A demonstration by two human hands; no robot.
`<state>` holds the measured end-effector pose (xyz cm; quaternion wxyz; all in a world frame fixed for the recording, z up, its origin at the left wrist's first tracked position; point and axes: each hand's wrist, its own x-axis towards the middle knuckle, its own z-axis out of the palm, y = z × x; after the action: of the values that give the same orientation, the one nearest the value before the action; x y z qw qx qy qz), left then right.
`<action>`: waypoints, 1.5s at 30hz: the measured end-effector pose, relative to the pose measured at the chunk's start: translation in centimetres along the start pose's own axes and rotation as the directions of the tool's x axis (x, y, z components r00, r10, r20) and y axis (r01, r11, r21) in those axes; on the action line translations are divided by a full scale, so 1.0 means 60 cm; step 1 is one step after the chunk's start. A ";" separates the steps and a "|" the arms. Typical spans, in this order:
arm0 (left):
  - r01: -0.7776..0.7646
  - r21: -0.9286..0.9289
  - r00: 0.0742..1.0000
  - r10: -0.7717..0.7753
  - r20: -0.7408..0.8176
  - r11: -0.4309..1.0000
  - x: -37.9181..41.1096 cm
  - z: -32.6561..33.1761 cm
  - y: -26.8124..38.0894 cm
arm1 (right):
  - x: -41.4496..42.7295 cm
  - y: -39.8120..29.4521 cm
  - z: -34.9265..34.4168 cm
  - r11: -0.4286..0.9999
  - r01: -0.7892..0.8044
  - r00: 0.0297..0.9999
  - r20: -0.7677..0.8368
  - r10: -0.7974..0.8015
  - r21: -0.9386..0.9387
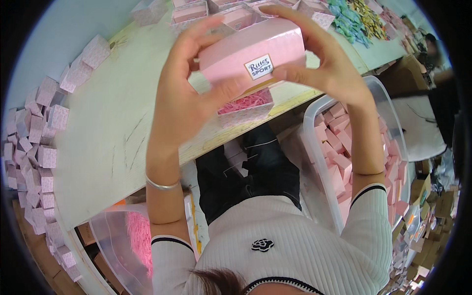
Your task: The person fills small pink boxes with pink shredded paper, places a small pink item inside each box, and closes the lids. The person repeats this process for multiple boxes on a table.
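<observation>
A pink Ritter Sport box (254, 48) is held up between both of my hands, tilted a little, with its label facing me. My left hand (195, 88) grips its left end, the thumb along the lower front edge. On the right end, my right hand (317, 55) has its thumb beside the label and its fingers over the top. Beneath the held box, near the table's front edge, is a floral-patterned box (245, 113) with pink shredded paper (247, 101) in it. The held box hides the far part of that box.
More patterned boxes with pink boxes inside (190, 14) stand at the back of the white table (107, 121). Patterned boxes (37, 129) are piled along the left. A clear bin of pink boxes (337, 136) is at my right, a bin of pink shred (138, 236) at my left. Green packets (348, 22) lie back right.
</observation>
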<state>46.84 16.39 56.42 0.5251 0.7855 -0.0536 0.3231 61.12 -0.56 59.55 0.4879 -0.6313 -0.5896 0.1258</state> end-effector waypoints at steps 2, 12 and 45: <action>0.012 0.072 1.000 -0.010 -0.028 0.997 0.011 -0.023 -0.007 | 0.022 0.025 -0.009 0.997 0.060 0.992 -0.118 -0.053 0.057; 0.301 0.337 0.953 -0.268 -0.142 0.892 -0.044 0.031 -0.127 | 0.030 0.137 0.068 0.976 -0.071 0.921 -0.363 0.143 0.205; 0.145 0.512 0.986 -0.083 -0.142 0.847 -0.057 0.024 -0.120 | 0.005 0.147 0.079 0.989 -0.127 0.965 -0.241 0.104 -0.081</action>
<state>47.85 17.47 48.49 0.3137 0.8801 0.1125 0.3381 63.20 3.43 50.62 0.5154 -0.6978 -0.4949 0.0496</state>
